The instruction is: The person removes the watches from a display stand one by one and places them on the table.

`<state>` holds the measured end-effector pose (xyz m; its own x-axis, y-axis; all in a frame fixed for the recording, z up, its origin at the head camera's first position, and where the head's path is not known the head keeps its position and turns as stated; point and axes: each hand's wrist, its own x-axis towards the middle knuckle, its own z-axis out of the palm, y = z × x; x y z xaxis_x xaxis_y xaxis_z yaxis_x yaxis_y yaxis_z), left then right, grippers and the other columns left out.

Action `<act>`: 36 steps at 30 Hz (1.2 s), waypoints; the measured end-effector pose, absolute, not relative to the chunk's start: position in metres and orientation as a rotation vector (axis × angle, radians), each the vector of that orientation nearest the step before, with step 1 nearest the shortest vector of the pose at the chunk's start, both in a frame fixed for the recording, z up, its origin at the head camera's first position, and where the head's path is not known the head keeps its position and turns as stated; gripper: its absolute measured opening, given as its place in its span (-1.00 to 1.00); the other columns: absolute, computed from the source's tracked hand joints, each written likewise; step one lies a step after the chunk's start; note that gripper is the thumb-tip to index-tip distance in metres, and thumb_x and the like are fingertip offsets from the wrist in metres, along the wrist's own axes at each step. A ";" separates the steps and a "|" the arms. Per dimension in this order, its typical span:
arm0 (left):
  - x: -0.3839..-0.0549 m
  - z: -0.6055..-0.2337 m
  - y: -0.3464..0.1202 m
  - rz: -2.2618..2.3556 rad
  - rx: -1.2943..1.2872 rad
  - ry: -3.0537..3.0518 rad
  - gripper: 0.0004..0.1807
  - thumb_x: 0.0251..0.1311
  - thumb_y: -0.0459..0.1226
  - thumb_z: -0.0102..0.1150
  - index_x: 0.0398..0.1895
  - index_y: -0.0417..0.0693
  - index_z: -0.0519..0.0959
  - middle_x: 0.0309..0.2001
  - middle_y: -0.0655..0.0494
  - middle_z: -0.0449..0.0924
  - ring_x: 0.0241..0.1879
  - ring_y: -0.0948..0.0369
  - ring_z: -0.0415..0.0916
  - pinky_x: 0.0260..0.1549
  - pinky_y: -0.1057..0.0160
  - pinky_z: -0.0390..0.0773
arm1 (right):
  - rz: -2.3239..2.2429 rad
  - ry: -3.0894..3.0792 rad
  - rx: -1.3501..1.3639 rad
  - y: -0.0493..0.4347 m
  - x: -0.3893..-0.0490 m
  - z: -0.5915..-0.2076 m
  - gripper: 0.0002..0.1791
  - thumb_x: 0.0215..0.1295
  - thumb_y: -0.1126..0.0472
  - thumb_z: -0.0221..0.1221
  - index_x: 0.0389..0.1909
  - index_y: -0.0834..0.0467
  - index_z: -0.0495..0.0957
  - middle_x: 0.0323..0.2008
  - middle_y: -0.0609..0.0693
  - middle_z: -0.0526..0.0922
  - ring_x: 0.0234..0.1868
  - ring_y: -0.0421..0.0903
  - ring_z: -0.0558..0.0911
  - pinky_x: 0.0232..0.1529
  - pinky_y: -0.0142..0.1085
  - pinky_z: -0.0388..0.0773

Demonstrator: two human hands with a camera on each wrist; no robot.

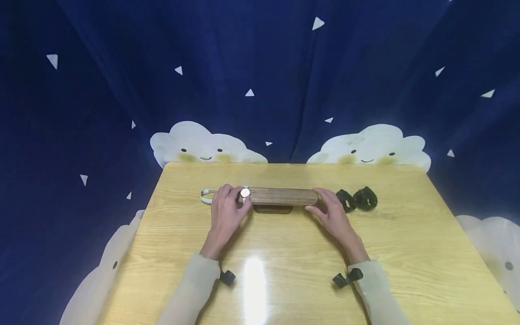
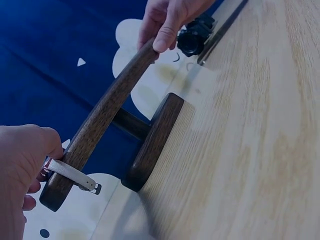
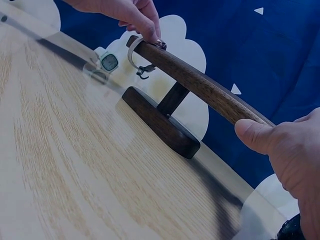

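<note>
A dark wooden T-bar watch stand [image 1: 284, 197] stands toward the far side of the table, its base [image 2: 156, 142] on the tabletop. Around the bar's left end hangs a watch with a white round face [image 1: 245, 192] and a pale strap [image 2: 75, 173]; the strap's buckle end hangs loose below the bar. My left hand [image 1: 225, 208] pinches this watch between thumb and fingers. At the opposite end of the bar, my right hand [image 1: 332, 213] grips the wood, thumb on the near side.
Left of the stand lies a pale mint watch with a square digital face [image 3: 109, 61]. Two black watches, one nearer the stand [image 1: 346, 201] and one farther right [image 1: 365, 198], lie beyond my right hand. A dark blue curtain [image 1: 284, 90] hangs behind the wooden table [image 1: 292, 266].
</note>
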<state>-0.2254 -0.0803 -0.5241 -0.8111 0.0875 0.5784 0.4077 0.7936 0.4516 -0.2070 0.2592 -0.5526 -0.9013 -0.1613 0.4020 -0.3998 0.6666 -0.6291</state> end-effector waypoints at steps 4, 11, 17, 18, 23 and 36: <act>-0.220 -0.528 -0.085 -0.774 -0.373 -2.425 -0.73 0.15 -0.24 0.41 -0.14 -0.22 0.77 -0.41 -0.02 0.56 -0.43 0.12 0.38 -0.38 0.20 0.40 | 1.073 -2.585 0.440 0.258 -0.202 -0.556 -0.32 0.31 0.11 0.44 0.38 0.27 0.48 0.35 0.25 0.53 0.42 0.24 0.41 0.43 0.25 0.34; -0.216 -0.531 -0.089 -0.768 -0.360 -2.424 -0.70 0.15 -0.21 0.44 -0.11 -0.22 0.77 -0.38 0.01 0.56 -0.41 0.12 0.41 -0.39 0.21 0.40 | 1.069 -2.553 0.447 0.258 -0.201 -0.557 -0.34 0.30 0.14 0.45 0.37 0.25 0.50 0.33 0.24 0.55 0.41 0.24 0.43 0.43 0.24 0.34; -0.216 -0.532 -0.088 -0.776 -0.372 -2.398 -0.68 0.13 -0.19 0.46 -0.14 -0.24 0.77 -0.40 0.02 0.55 -0.41 0.11 0.42 -0.41 0.21 0.41 | 1.046 -2.572 0.433 0.261 -0.200 -0.558 -0.34 0.30 0.14 0.45 0.37 0.23 0.49 0.33 0.24 0.55 0.41 0.25 0.43 0.42 0.25 0.35; -0.217 -0.532 -0.088 -0.775 -0.371 -2.397 -0.68 0.13 -0.19 0.46 -0.14 -0.24 0.77 -0.40 0.02 0.55 -0.41 0.11 0.42 -0.41 0.21 0.41 | 1.048 -2.574 0.433 0.261 -0.200 -0.558 -0.34 0.31 0.13 0.44 0.38 0.22 0.49 0.33 0.24 0.54 0.41 0.24 0.43 0.43 0.24 0.34; -0.219 -0.533 -0.092 -0.759 -0.345 -2.393 -0.66 0.14 -0.18 0.46 -0.12 -0.25 0.77 -0.38 0.01 0.56 -0.40 0.10 0.45 -0.40 0.20 0.44 | 1.060 -2.561 0.451 0.261 -0.204 -0.555 -0.34 0.32 0.13 0.43 0.39 0.22 0.48 0.34 0.24 0.53 0.42 0.24 0.42 0.43 0.25 0.33; -0.217 -0.533 -0.103 -0.799 -0.340 -2.384 -0.68 0.16 -0.21 0.45 -0.11 -0.26 0.77 -0.38 -0.04 0.56 -0.39 0.12 0.41 -0.39 0.20 0.44 | 1.054 -2.553 0.455 0.259 -0.209 -0.553 -0.36 0.32 0.13 0.44 0.37 0.19 0.50 0.32 0.22 0.55 0.40 0.24 0.44 0.42 0.24 0.34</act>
